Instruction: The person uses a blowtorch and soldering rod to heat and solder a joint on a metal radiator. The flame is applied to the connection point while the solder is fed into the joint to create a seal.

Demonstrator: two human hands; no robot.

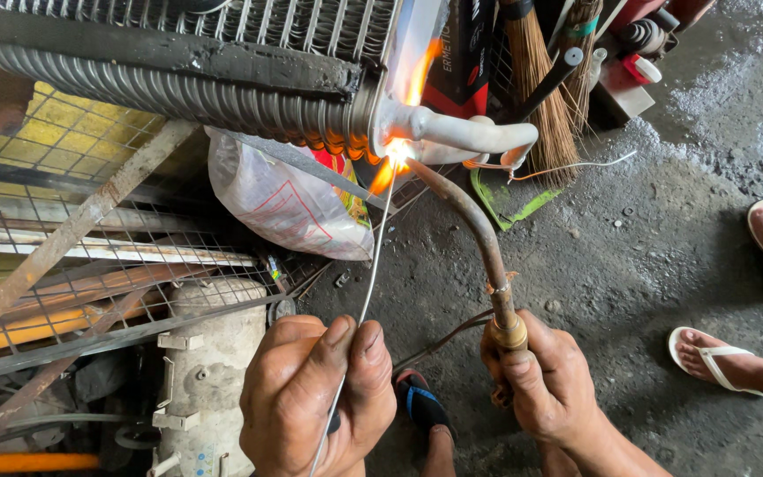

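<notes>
Right hand (pixel 545 380) gripped around a brass-necked torch (pixel 479 234), curved and rust-brown, flame on the pale pipe joint (pixel 399 119) of a finned coil (pixel 187 66). Left hand (pixel 315 397) pinching a thin filler rod (pixel 371 274), tip in the flame.

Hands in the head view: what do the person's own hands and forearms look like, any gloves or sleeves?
Both the left hand and the right hand are bare: no gloves, rings or watch visible. Knuckles and fingernails look grimy with dark smudges. The visible part of the right forearm shows no sleeve; the left forearm is out of frame.
</notes>
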